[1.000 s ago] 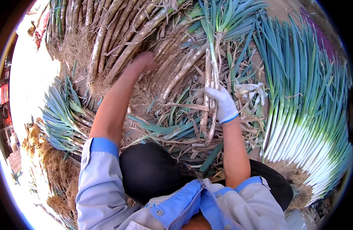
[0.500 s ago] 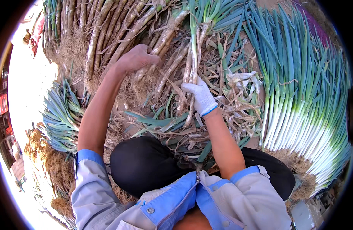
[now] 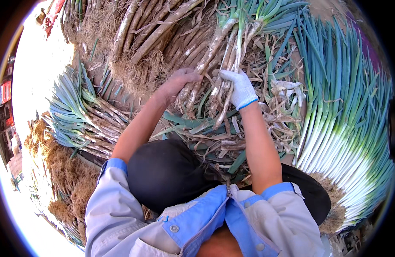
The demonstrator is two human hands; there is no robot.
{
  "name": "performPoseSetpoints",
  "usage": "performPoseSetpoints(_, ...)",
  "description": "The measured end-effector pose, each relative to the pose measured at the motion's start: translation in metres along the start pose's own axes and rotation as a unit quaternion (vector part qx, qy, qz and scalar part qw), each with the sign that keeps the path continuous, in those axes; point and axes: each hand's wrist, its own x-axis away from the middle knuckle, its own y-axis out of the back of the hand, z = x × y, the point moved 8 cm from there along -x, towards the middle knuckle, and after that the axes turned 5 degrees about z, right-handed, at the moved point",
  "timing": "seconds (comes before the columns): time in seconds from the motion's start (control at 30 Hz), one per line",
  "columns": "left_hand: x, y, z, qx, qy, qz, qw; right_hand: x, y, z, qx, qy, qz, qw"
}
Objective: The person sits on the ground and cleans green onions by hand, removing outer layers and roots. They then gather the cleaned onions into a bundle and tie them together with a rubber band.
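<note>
Bare, my left hand closes round the root ends of a few brown-skinned green onions. Just to its right, my right hand, in a white knit glove, grips a few thinner green onions near their roots. Both lots lie close together over the litter, roots toward me and green leaves away from me. My fingertips are partly hidden by the stalks.
A pile of unpeeled green onions lies at the far left. Clean white-stemmed ones are spread along the right. Dry peelings cover the middle. At left are another bunch and a root-covered heap.
My left hand has drawn its green onions away from the far pile, toward me and right, beside those in my right hand. The view has shifted, uncovering more of the left bunch.
</note>
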Motion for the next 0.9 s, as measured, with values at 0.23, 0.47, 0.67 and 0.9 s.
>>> performPoseSetpoints(0.23,0.000,-0.026,0.047,0.266,0.088,-0.041,0.959,-0.023,-0.004,-0.021,-0.061,-0.016,0.019,0.998)
performPoseSetpoints(0.47,0.002,-0.014,0.078,0.292,0.114,-0.023,0.949,-0.029,-0.031,-0.039,-0.175,-0.006,0.004,0.985)
performPoseSetpoints(0.67,0.006,-0.004,0.067,0.283,0.092,0.063,0.953,-0.018,-0.007,-0.052,0.252,0.043,-0.053,0.965)
performPoseSetpoints(0.9,0.003,0.011,0.065,0.069,0.050,-0.018,0.996,0.007,-0.031,-0.066,0.359,0.032,0.042,0.932)
